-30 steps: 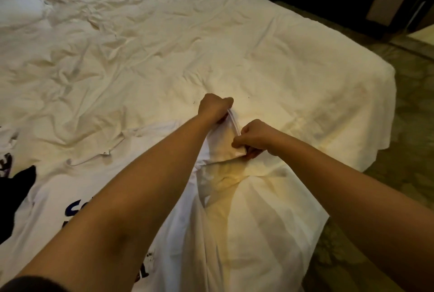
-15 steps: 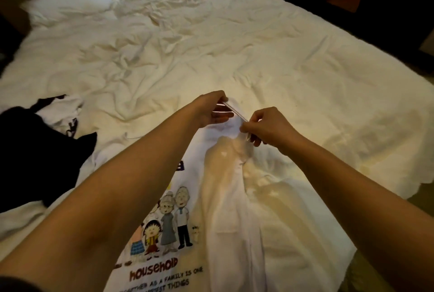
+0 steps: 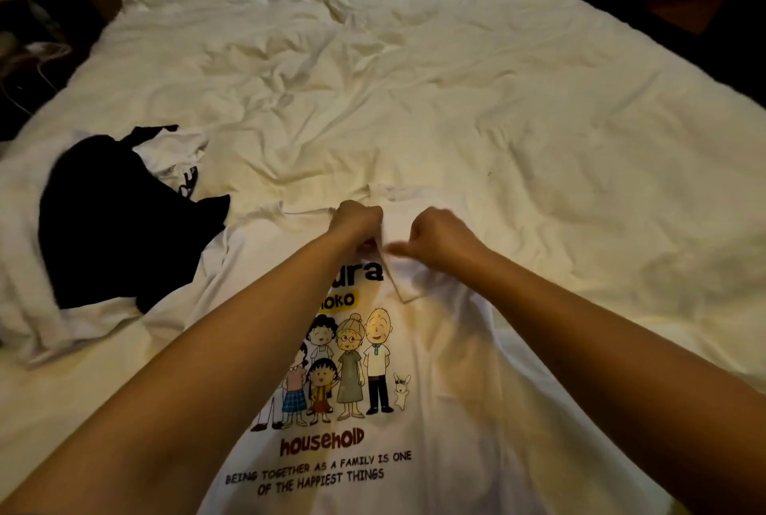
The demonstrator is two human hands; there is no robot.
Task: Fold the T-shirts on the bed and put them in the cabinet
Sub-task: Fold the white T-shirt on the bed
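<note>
While the white printed T-shirt (image 3: 418, 369) is lying face up on the bed (image 3: 497, 100), the left hand (image 3: 357, 220) and right hand (image 3: 439, 239) are pinching its neckline, apparently spreading it flat; folding the sides inward likely follows.

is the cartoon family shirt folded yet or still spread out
Spread out: the cartoon family shirt lies print-up on the bed, unfolded.

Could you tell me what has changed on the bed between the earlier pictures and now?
The white printed T-shirt, bunched a second ago, has been spread out so its cartoon family print now shows in full. Both hands have kept their grip near the collar: the left hand and the right hand have moved slightly apart, drawing the fabric flatter. The black garment has come into view as the camera turned; the bed stayed as it was.
</note>
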